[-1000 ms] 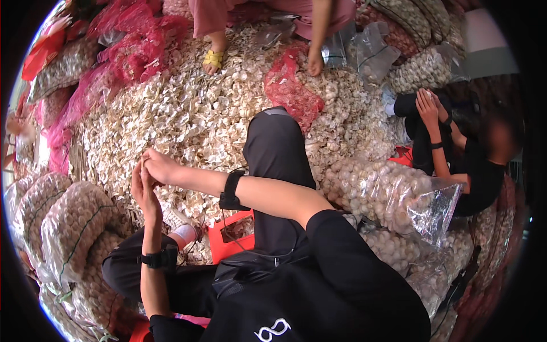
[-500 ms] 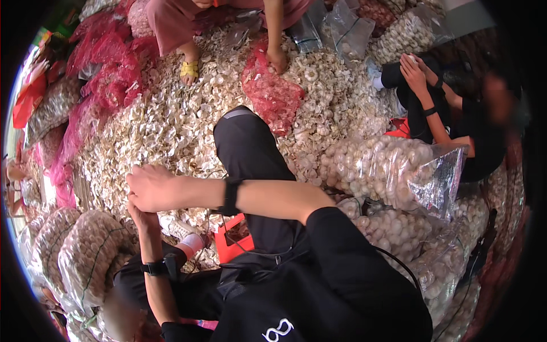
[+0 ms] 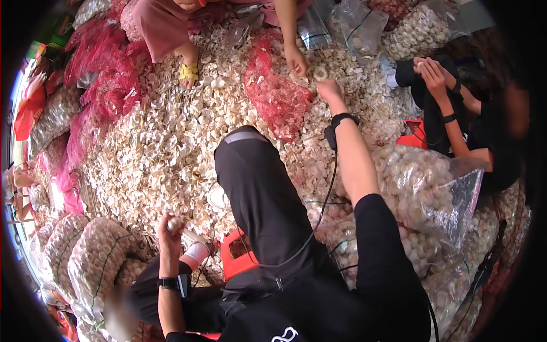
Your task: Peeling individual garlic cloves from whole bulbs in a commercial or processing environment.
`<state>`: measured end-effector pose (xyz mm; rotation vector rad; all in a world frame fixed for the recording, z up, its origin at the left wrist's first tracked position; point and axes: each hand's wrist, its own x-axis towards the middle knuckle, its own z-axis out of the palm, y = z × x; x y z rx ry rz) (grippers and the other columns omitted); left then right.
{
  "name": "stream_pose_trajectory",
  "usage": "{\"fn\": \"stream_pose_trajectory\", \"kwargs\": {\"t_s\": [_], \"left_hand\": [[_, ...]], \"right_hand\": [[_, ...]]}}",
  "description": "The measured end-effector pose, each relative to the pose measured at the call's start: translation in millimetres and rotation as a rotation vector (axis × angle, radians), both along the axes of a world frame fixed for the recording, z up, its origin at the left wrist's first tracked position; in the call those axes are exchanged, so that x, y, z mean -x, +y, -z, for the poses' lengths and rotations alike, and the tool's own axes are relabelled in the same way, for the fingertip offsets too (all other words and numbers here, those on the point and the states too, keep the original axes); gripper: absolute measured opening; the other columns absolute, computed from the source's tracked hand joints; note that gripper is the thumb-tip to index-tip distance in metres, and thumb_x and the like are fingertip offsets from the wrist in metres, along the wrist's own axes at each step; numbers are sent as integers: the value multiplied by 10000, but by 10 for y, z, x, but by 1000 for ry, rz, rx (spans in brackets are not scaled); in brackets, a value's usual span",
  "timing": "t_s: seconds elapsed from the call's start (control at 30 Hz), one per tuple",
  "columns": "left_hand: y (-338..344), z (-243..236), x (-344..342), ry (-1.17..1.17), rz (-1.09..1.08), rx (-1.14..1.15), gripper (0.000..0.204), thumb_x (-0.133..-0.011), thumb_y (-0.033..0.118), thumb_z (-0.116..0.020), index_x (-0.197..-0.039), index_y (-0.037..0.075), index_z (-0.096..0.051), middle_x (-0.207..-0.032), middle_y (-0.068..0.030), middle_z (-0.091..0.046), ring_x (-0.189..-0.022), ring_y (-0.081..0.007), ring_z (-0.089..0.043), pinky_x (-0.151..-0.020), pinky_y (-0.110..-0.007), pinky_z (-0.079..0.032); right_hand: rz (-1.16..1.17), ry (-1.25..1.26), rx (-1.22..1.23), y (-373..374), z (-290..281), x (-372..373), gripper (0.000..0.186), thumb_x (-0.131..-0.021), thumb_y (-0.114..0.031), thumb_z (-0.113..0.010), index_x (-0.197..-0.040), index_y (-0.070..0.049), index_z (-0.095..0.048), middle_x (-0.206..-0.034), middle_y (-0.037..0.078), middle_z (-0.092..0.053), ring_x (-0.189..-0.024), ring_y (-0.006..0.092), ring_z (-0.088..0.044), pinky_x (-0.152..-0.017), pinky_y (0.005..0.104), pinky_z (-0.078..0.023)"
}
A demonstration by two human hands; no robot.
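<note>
My left hand (image 3: 167, 231) is raised at the lower left, its fingers closed round a pale garlic bulb (image 3: 174, 224). With the arm stretched out, my right hand (image 3: 329, 90) is at the far side, beside the red mesh bag (image 3: 274, 91). A round garlic bulb (image 3: 321, 73) lies just beyond its fingertips. The back of this hand hides most of its fingers, so I cannot see whether it holds anything. Close by, another person's hand (image 3: 296, 60) hangs over the mesh bag's edge. A thick layer of garlic skins (image 3: 165, 142) spreads beneath.
Clear bags of garlic stand at the right (image 3: 407, 182) and lower left (image 3: 99, 256). Red netting (image 3: 117, 74) is heaped at the far left. A red stool (image 3: 238, 256) is by my leg. At the right sits a person with hands together (image 3: 431, 74).
My hands, together at the left before, are now apart. The right has swung far forward and right; the left has dropped lower, showing a garlic bulb. The opposite person's hand has moved right.
</note>
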<state>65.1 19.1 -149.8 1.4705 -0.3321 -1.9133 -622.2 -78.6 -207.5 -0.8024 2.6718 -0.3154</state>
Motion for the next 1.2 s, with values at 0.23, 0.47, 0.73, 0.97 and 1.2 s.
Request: {"fn": "stream_pose_trajectory", "kwargs": {"t_s": [0.23, 0.47, 0.73, 0.97, 1.2], "left_hand": [[363, -60, -94, -138, -97, -184, 229, -931, 327, -598, -861, 108, -595, -763, -32, -624, -669, -179, -626, -569, -310, -506], [457, 82, 219, -252, 9, -173, 280, -926, 338, -608, -896, 59, -593, -762, -52, -603, -667, -173, -613, -610, -308, -525], [99, -58, 334, -62, -38, -93, 124, -880, 197, -629, -957, 117, -573, -876, -19, -619, -770, -124, -616, -586, -251, -473], [-1252, -826, 1035, -150, 76, 395, 257, -950, 306, -561, -1052, 73, -597, -1017, -102, -623, -917, -178, -631, -761, -312, -525], [-2040, -1478, 2898, -289, 1109, 823, 354, -971, 313, -539, -1104, 11, -666, -1013, -80, -653, -942, -156, -606, -823, -299, -479]], "right_hand": [[-112, 95, -7, -79, 78, -806, 243, -850, -273, -618, -1012, -107, -692, -1082, 177, -658, -986, 354, -635, -841, 458, -506], [-52, 131, -160, -313, 435, -1001, 415, -884, -125, -593, -1265, -22, -465, -1304, 254, -459, -1083, 386, -599, -870, 439, -540], [-48, 150, 408, 202, -34, -1201, 388, -790, -162, -693, -1101, 27, -557, -1220, 196, -473, -922, 340, -623, -808, 422, -533], [602, -1290, 787, 928, -498, -1471, 178, -882, -167, -565, -1000, -41, -606, -816, 53, -603, -550, 84, -521, -430, 192, -363], [627, -1868, 883, 1048, -451, -1768, 313, -894, -227, -567, -1131, -26, -605, -773, 25, -568, -528, 98, -425, -466, 227, -344]]}}
